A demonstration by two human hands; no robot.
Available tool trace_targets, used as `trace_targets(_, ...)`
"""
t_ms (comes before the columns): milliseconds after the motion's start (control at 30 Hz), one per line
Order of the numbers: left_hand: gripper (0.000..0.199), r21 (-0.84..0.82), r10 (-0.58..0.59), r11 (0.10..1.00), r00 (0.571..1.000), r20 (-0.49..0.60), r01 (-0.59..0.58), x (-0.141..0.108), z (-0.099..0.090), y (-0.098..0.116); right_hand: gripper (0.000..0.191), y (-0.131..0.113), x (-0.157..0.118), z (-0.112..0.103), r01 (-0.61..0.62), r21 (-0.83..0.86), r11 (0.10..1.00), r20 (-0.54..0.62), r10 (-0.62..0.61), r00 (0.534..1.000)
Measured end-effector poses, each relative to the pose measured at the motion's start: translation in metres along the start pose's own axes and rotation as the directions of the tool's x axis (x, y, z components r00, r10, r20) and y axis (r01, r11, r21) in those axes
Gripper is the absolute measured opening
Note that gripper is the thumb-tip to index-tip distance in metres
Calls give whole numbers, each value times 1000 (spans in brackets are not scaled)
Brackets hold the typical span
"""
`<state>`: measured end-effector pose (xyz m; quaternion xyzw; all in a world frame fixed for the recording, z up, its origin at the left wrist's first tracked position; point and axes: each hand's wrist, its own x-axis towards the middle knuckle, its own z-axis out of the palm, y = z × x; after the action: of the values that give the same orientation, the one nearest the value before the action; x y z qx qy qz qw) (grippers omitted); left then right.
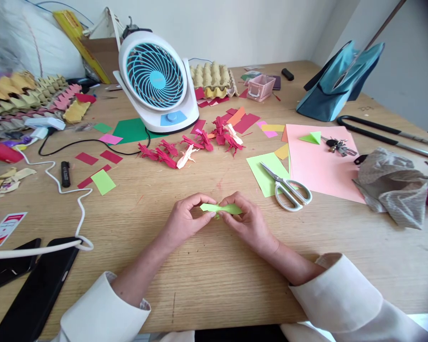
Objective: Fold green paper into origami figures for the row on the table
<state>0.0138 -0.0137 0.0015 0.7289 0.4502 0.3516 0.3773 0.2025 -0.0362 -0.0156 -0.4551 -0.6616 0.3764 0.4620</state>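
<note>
Between my two hands, a little above the wooden table, is a small folded piece of lime-green paper [231, 208]. My left hand [186, 216] pinches its left part between thumb and forefinger. The right end is gripped by my right hand [250, 223], with the thumb below and the fingers behind. A tiny green bit shows under the paper between the thumbs. Silver-grey scissors [287, 189] lie to the right of my right hand, partly on a lime-green sheet [262, 169]. Beyond my hands sits a row of folded red and pale paper figures [203, 140].
A white-and-blue fan [157, 80] stands at the back. To the right are a pink sheet [321, 166] with keys [340, 146], a crumpled grey cloth [392, 183] and a teal bag [337, 90]. At left lie a white cable [81, 204], a black marker [65, 174] and phones [39, 285].
</note>
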Motion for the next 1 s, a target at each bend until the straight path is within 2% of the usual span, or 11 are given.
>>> trace_targets(100,12,174,139,976,990,-12,-135,0,-3,4,6,0,0,0,30,-28,999,6,-30,1000)
trace_targets(233,14,273,266,928,964,-11,-253,1,-4,4,6,-1,1,0,17,-45,999,23,-16,1000)
trace_targets(500,13,244,235,944,972,-28,-222,-1,-3,4,9,0,0,1,-101,-54,993,40,103,994)
trace_targets(667,13,234,216,951,976,-31,-203,-1,-2,5,10,1,0,2,-113,-23,993,43,114,993)
trace_targets(867,13,281,241,935,969,-57,-216,0,-2,2,15,-2,4,-6,-20,-23,1000,59,22,998)
trace_targets(1000,14,299,254,926,966,-48,-228,0,-2,2,11,1,8,-8,-102,84,991,32,100,995)
